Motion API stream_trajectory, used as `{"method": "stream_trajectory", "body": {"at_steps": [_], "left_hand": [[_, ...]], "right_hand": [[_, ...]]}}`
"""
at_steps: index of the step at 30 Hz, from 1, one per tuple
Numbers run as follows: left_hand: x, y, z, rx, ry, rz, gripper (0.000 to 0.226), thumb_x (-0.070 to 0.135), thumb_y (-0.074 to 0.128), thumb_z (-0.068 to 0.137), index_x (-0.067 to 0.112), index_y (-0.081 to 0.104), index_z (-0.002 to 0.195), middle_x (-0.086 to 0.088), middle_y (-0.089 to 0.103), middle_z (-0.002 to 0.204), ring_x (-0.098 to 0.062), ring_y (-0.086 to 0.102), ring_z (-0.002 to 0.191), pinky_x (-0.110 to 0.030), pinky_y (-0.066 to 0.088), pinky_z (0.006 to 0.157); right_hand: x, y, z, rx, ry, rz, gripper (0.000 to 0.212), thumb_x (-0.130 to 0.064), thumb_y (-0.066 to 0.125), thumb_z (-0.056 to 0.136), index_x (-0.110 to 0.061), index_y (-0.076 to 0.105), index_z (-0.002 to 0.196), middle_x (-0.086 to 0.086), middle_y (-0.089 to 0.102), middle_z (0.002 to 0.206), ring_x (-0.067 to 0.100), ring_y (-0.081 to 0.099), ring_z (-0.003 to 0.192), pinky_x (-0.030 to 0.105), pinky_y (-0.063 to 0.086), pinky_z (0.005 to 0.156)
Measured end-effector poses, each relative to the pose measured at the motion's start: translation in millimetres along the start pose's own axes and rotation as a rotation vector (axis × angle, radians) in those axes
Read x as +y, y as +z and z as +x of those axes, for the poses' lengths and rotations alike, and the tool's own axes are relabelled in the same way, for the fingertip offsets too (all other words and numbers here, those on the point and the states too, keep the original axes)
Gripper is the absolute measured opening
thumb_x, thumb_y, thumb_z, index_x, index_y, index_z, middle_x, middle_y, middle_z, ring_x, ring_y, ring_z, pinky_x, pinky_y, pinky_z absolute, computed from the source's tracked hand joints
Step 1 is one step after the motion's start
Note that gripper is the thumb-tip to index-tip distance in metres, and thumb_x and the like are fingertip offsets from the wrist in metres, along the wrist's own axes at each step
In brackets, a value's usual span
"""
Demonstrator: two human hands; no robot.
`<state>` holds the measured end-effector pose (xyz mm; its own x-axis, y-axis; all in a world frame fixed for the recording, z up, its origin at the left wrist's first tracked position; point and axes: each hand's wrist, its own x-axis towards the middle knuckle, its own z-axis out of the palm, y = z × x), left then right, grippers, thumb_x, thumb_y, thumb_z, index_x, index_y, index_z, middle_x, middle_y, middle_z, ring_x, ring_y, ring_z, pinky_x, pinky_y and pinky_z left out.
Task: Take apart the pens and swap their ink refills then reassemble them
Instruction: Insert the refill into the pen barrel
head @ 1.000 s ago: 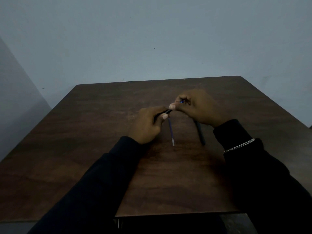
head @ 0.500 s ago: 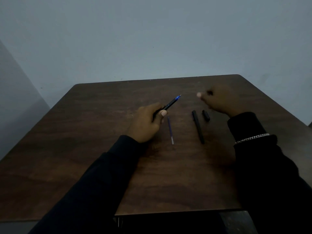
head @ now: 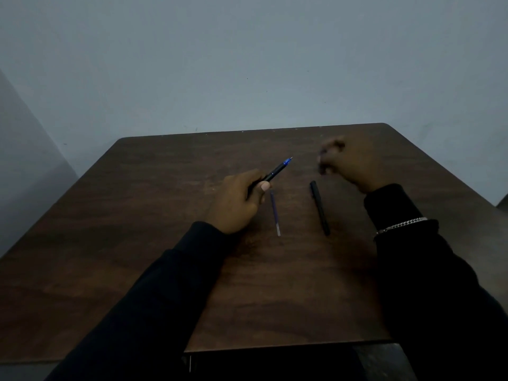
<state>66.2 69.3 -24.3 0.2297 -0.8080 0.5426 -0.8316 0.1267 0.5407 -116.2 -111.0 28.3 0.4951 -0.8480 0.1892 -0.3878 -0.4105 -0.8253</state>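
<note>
— While the left hand [head: 236, 202] rests low on the table [head: 137, 229], what is it holding?

— Its fingers are curled tight around a black pen barrel [head: 272, 173], thumb pressed on the side. A blue refill tip [head: 287, 161] sticks out of the far end, and the barrel angles up and away to the right.

— And the right hand [head: 351, 163]?

— It hovers over the far right part of the table, blurred. The fingers look bunched together, perhaps pinching a small dark piece, but I cannot tell for sure.

— What lies between the hands?

— A loose blue ink refill [head: 275, 213] lies flat just beside the left thumb, its pale end toward the person. Right of it, apart, lies a second black pen barrel [head: 319, 207], roughly parallel.

— Anything else?

— Dark sleeves, a silver chain bracelet [head: 401, 224] on the right wrist, and a plain grey wall [head: 247, 64] behind.
</note>
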Motion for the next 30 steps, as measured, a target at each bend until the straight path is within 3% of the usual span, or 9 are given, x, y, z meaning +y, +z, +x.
{"method": "stream_trajectory", "body": {"at_steps": [2, 3, 5, 16, 20, 25, 30], "left_hand": [[0.7, -0.3, 0.1, -0.010, -0.019, 0.004, 0.030, 0.028, 0.053, 0.109, 0.014, 0.068, 0.086, 0.005, 0.065, 0.068, -0.006, 0.061, 0.071, -0.008, 0.038, 0.058], [1.4, -0.4, 0.2, -0.017, -0.035, 0.008, 0.029, 0.027, 0.053, 0.109, 0.016, 0.068, 0.087, 0.007, 0.064, 0.068, -0.002, 0.060, 0.070, -0.007, 0.038, 0.058], [1.9, -1.2, 0.5, -0.022, -0.060, 0.009, 0.025, 0.025, 0.054, 0.109, 0.017, 0.069, 0.090, 0.010, 0.063, 0.069, 0.005, 0.058, 0.068, -0.006, 0.038, 0.059], [2.5, -1.1, 1.1, -0.014, -0.042, 0.011, 0.026, 0.023, 0.054, 0.109, 0.012, 0.069, 0.090, 0.007, 0.065, 0.070, -0.009, 0.060, 0.070, -0.011, 0.038, 0.057], [1.6, -1.7, 0.2, -0.012, -0.074, -0.010, 0.026, 0.024, 0.054, 0.109, 0.011, 0.070, 0.095, 0.009, 0.064, 0.070, 0.000, 0.058, 0.067, -0.010, 0.040, 0.058], [1.3, -0.8, -0.7, -0.021, -0.093, -0.026, 0.024, 0.023, 0.054, 0.109, 0.012, 0.070, 0.094, 0.010, 0.063, 0.071, -0.001, 0.059, 0.068, -0.009, 0.039, 0.058], [2.4, 0.5, -0.3, 0.014, -0.082, -0.037, 0.023, 0.022, 0.055, 0.108, 0.012, 0.069, 0.092, 0.009, 0.063, 0.070, -0.002, 0.059, 0.067, -0.009, 0.040, 0.058]], "right_hand": [[-10.0, 4.7, -3.8, -0.075, -0.045, 0.592, 0.015, 0.001, 0.072, 0.091, -0.007, 0.071, 0.104, 0.015, 0.075, 0.097, 0.032, 0.078, 0.092, 0.041, 0.064, 0.085], [-13.0, 7.4, -4.6, -0.102, -0.072, 0.752, 0.017, 0.001, 0.070, 0.093, -0.005, 0.069, 0.109, 0.015, 0.075, 0.098, 0.032, 0.078, 0.095, 0.038, 0.063, 0.085], [-18.4, 14.7, -6.7, -0.114, -0.110, 0.849, 0.018, 0.003, 0.067, 0.095, -0.001, 0.067, 0.113, 0.016, 0.074, 0.099, 0.033, 0.078, 0.097, 0.034, 0.062, 0.084], [-18.9, 23.4, -10.6, -0.145, -0.175, 0.717, 0.016, -0.001, 0.074, 0.091, -0.008, 0.070, 0.105, 0.023, 0.068, 0.103, 0.031, 0.077, 0.098, 0.036, 0.063, 0.082], [-22.5, 36.1, -17.4, -0.182, -0.191, 0.591, 0.015, 0.002, 0.077, 0.088, -0.007, 0.070, 0.099, 0.013, 0.072, 0.089, 0.018, 0.078, 0.080, 0.029, 0.063, 0.071], [-23.7, 39.7, -22.0, -0.203, -0.180, 0.565, 0.017, 0.005, 0.076, 0.088, 0.001, 0.068, 0.102, 0.018, 0.076, 0.087, 0.023, 0.080, 0.077, 0.029, 0.065, 0.071], [-26.5, 38.3, -23.2, -0.200, -0.197, 0.582, 0.014, 0.004, 0.076, 0.088, -0.006, 0.070, 0.095, 0.015, 0.075, 0.085, 0.022, 0.080, 0.076, 0.023, 0.062, 0.067]]}}
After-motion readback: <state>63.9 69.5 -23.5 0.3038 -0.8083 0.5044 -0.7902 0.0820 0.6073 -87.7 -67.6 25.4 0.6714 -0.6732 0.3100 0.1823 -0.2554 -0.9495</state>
